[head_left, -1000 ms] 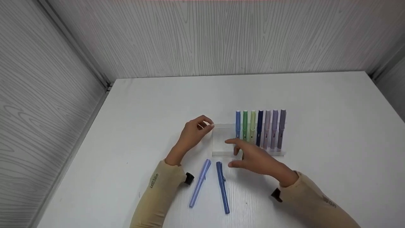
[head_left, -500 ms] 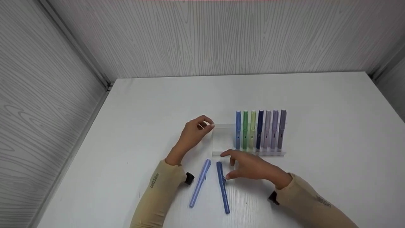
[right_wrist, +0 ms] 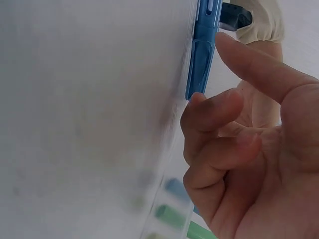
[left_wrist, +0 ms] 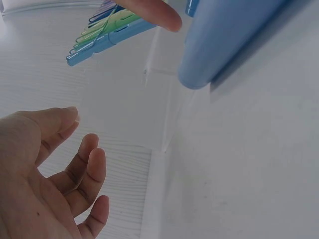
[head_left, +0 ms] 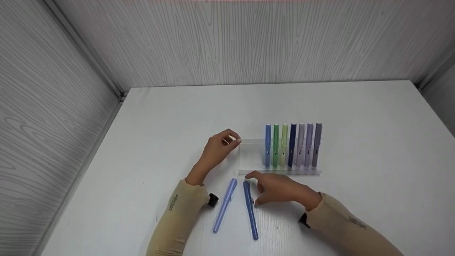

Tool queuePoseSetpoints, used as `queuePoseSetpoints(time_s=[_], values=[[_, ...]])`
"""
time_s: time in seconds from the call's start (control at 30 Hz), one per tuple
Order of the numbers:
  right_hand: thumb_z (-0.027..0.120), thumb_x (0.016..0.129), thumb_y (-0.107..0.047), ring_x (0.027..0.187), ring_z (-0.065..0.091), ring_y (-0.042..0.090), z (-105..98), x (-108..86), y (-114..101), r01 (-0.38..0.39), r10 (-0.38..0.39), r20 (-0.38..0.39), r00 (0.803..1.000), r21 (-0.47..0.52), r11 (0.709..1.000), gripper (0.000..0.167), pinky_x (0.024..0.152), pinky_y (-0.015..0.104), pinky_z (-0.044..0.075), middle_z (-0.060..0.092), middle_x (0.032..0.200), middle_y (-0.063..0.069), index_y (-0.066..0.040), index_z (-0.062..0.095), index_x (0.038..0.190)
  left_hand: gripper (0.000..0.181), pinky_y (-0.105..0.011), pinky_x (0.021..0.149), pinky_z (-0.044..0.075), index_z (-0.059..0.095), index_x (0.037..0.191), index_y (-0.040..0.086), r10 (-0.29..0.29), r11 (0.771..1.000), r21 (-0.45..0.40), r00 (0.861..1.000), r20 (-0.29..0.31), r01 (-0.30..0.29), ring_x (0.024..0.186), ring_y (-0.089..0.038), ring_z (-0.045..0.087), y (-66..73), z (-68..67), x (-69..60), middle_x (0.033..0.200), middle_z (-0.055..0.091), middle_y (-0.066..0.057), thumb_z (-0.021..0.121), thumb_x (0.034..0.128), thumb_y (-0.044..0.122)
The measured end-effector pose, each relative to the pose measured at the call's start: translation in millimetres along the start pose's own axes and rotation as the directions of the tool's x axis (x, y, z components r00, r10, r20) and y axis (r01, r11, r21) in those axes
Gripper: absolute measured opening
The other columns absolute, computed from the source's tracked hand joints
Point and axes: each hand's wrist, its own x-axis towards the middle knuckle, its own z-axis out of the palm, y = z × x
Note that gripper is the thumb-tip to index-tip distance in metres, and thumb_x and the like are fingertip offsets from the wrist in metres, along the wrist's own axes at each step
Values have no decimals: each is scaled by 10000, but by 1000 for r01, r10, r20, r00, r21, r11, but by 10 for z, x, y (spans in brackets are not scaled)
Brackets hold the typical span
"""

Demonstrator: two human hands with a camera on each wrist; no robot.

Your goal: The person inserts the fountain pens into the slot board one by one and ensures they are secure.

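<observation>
A clear pen stand [head_left: 251, 156] holds several upright pens in a row along its right part, among them a light blue pen [head_left: 267, 145], a green pen [head_left: 276, 145] and a navy pen [head_left: 292, 145]. My left hand [head_left: 217, 151] pinches the stand's upper left corner between thumb and index finger. In front of the stand, a dark blue capped pen [head_left: 251, 213] lies on the table. Beside its cap is my right hand [head_left: 282, 188], thumb by the clip and index finger near the cap's end, not closed around it. To the left lies a periwinkle pen [head_left: 224, 207].
A white table [head_left: 170, 117] lies under everything, with grey wood-grain panels [head_left: 249, 42] behind and at the sides. The stand's left part shows bare clear plastic [left_wrist: 119, 99].
My right hand has come down from in front of the stand toward the dark blue pen's cap. My left hand stays at the stand's corner.
</observation>
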Motion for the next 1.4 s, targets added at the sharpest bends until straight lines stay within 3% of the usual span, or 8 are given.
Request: queuePoseSetpoints(time_s=[0.23,0.53,1.17,1.4], values=[[794,782,-183,649,466,121,3,31,-20,24,-23,17,1000,-53,998,725,571,296,373,539,761,-26,-186,419,1402,150,-268,638,466,681,1024,188,14,1000,14,1000,-4,-14,744,-157,597,3,-5,2,879,684,-53,626,942,301],[769,809,-193,644,457,131,6,49,-46,-11,13,24,1000,-76,997,646,561,299,354,524,749,-16,-203,453,1373,156,-260,635,456,686,1032,192,-12,1000,17,1000,0,12,750,-152,595,6,0,4,873,684,-50,630,939,305],[753,824,-210,597,439,117,31,81,-30,-10,11,8,1000,-105,994,518,533,294,330,512,694,-31,-178,506,1279,131,-263,629,448,684,1009,191,13,1000,-12,1000,-7,-13,732,-148,576,-12,1,-4,841,662,-47,632,939,288],[799,786,-229,637,457,131,28,73,-38,-24,26,17,1000,-111,993,605,563,305,354,519,729,-18,-197,493,1306,141,-257,620,445,688,1009,183,25,1000,-9,1000,-10,-25,716,-140,575,-8,-3,0,847,672,-52,634,938,292]])
